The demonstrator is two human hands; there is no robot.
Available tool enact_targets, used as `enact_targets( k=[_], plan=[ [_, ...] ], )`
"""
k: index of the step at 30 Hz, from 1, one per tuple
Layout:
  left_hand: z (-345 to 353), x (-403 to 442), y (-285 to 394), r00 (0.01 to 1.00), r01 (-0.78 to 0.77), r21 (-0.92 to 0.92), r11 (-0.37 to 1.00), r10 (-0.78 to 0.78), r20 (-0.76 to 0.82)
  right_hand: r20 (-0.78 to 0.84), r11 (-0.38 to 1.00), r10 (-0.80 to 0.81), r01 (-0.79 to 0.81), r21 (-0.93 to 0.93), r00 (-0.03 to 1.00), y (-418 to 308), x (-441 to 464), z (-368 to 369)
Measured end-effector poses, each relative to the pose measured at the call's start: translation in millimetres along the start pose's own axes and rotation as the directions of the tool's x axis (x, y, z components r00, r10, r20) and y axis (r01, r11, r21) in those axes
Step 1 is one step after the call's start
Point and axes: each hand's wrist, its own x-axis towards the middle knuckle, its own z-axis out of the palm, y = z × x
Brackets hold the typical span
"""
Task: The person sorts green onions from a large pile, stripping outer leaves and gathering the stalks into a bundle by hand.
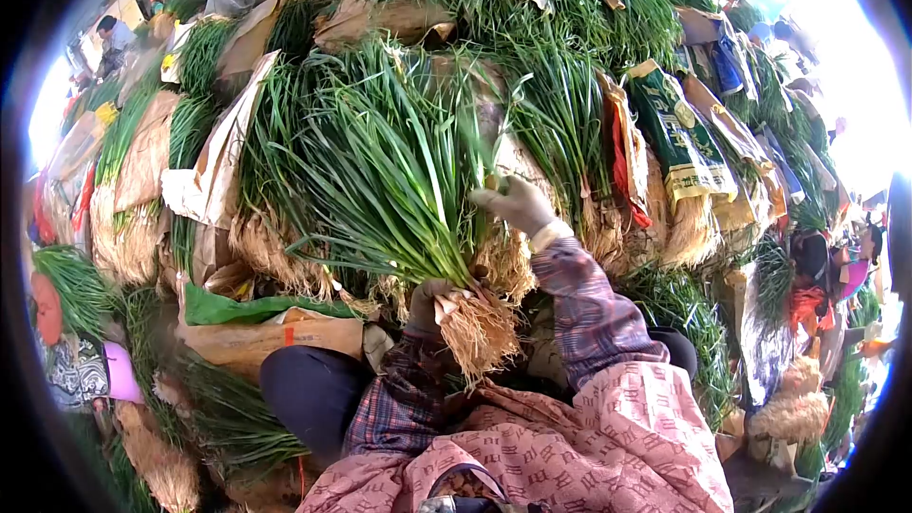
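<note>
Nearest, at the bottom of the frame, a dusty-pink cloth apron with a dark repeated print covers the lap, between knees in dark blue trousers. Just above it, in the middle of the frame, the left hand has its fingers closed round the white base of a fanned bunch of long green onion-like plants, whose shaggy straw-coloured roots hang toward the lap. Gripping there probably keeps the stalks together at their firmest part, letting the leaves spread away freely. Slightly higher and to the right, the right hand, with a pale cuff at the wrist, has its fingers drawn narrow beside a thin green leaf (the blur hides whether they pinch it or merely touch it, so I cannot tell). Beyond, similar leafy bundles stand packed side by side, leaves up and roots down, perhaps to save room; among them, at upper right, is a dark green printed plastic sack. Farther up, a crumpled brown paper wrapping lies among more greens, and a person shows small at upper left.
</note>
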Motion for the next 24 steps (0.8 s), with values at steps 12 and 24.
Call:
enact_targets(
  k=[12,24],
  plan=[
    [38.0,5.4,17.6,0.977,0.081,-0.034,0.996,-0.086,-0.194,0.057,0.83,-0.005,0.036,-0.557,0.998,-41.2,-3.5,38.0],
    [-21.2,-4.0,23.0,0.954,0.034,0.084,0.996,-0.057,0.295,0.078,0.556,0.156,-0.152,0.817,0.985,26.4,-13.9,-3.1]
  ],
)
